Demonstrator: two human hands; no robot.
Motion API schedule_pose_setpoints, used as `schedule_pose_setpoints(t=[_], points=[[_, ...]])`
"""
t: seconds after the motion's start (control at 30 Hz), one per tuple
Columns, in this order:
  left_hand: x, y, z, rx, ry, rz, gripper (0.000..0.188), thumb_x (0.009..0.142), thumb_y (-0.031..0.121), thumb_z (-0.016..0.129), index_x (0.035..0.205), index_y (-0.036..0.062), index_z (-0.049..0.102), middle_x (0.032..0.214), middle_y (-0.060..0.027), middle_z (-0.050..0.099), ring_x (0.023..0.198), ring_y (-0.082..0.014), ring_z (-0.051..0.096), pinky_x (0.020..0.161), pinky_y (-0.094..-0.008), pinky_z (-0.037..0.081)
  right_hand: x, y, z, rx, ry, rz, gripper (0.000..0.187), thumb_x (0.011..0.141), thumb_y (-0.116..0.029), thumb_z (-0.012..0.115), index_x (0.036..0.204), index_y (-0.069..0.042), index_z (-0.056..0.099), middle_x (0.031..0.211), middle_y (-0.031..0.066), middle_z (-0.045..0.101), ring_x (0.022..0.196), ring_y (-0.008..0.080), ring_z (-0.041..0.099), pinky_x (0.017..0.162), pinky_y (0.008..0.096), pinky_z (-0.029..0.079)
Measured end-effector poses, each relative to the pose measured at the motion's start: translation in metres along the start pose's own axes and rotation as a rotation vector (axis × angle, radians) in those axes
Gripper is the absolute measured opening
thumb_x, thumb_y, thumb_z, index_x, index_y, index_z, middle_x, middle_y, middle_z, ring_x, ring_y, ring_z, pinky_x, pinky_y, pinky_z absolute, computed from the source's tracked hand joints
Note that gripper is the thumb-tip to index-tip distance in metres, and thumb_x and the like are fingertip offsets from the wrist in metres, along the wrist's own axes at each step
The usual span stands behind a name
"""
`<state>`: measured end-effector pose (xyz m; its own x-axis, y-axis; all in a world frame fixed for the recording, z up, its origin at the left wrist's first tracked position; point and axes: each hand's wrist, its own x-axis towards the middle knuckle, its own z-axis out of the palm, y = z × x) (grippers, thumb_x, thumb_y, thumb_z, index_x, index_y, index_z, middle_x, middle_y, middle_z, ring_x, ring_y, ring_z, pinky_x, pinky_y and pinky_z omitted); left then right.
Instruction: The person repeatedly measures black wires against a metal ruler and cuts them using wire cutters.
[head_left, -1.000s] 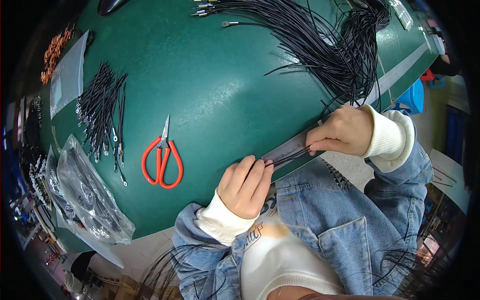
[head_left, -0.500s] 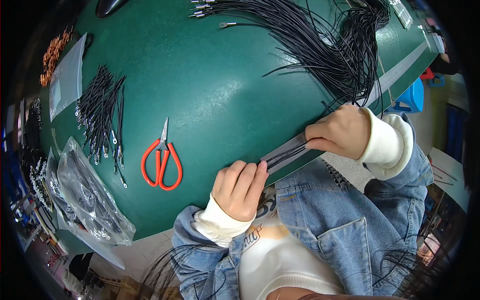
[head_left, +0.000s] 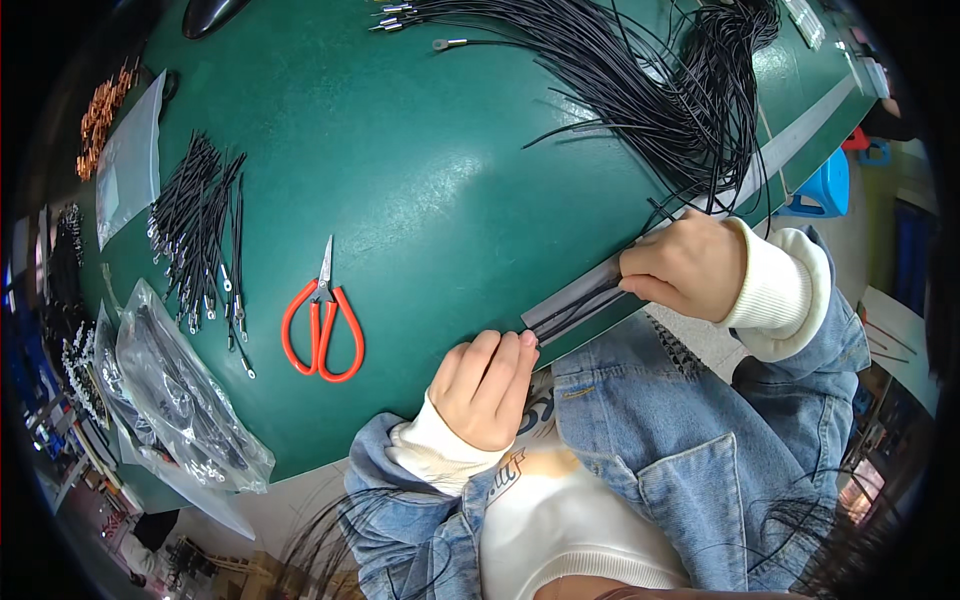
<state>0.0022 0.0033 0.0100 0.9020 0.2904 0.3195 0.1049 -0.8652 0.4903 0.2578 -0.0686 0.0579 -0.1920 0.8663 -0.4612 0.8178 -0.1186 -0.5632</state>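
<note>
wires span left hand to right hand

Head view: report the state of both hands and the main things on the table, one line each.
Right hand, closed around black wires
Left hand, fingers curled at the wires' ends; grip unclear
Black wires, running between the hands
Ruler, flat, partly covered
Scissors, lying with blades shut
Short wires, loosely piled
Long wires, spread loosely
Lower-left clear bag, filled
Copper-coloured pieces, heaped
</note>
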Motion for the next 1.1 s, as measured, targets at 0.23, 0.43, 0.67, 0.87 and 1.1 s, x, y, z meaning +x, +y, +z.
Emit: schedule_pose_setpoints(t=[0.23,0.43,0.67,0.87,1.1], points=[[0.002,0.002,-0.002,0.069,-0.073,0.02,0.033,0.066,0.001,0.073,0.097,-0.0043,0.065,0.091,-0.0106,0.061,0.082,-0.0248,0.058,0.063,-0.0323,0.045,0.002,0.001,0.001,0.037,-0.011,-0.022,0.014,0.081,-0.021,0.063,0.078,-0.008,0.066,0.06,0.0114,0.06,0.057,0.0298,0.062,0.055,0.037,0.051],[-0.002,0.004,-0.001,0.115,0.01,-0.009,0.031,0.067,0.001,0.073,0.097,-0.003,0.066,0.092,-0.0092,0.062,0.085,-0.0253,0.059,0.064,-0.0335,0.045,0.002,0.0,0.009,0.025,0.042,-0.054,0.012,0.079,-0.021,0.065,0.08,-0.009,0.065,0.059,0.0107,0.06,0.057,0.0302,0.062,0.054,0.0377,0.051],[-0.002,0.001,-0.006,0.165,-0.033,0.045,0.029,0.072,0.009,0.062,0.099,-0.0017,0.066,0.093,-0.0119,0.06,0.085,-0.0247,0.059,0.061,-0.032,0.044,0.007,-0.009,0.009,0.035,0.064,-0.017,0.012,0.078,-0.021,0.065,0.079,-0.01,0.065,0.061,0.0094,0.062,0.058,0.0283,0.063,0.054,0.0369,0.051],[-0.003,0.001,-0.004,0.153,-0.059,0.019,0.032,0.073,0.009,0.058,0.102,-0.0014,0.066,0.093,-0.0112,0.059,0.088,-0.0256,0.058,0.063,-0.0328,0.044,0.005,-0.004,0.012,-0.009,0.06,-0.079,0.015,0.08,-0.023,0.064,0.077,-0.009,0.063,0.062,0.0098,0.061,0.058,0.0293,0.062,0.055,0.0374,0.051],[-0.006,-0.002,-0.004,0.079,-0.064,0.04,0.032,0.071,0.007,0.058,0.1,-0.0038,0.066,0.101,-0.0123,0.061,0.09,-0.0271,0.058,0.064,-0.0339,0.044,0.002,0.003,0.006,0.048,0.014,-0.148,0.016,0.08,-0.022,0.064,0.075,-0.006,0.062,0.06,0.0115,0.06,0.059,0.03,0.062,0.056,0.0382,0.051]])
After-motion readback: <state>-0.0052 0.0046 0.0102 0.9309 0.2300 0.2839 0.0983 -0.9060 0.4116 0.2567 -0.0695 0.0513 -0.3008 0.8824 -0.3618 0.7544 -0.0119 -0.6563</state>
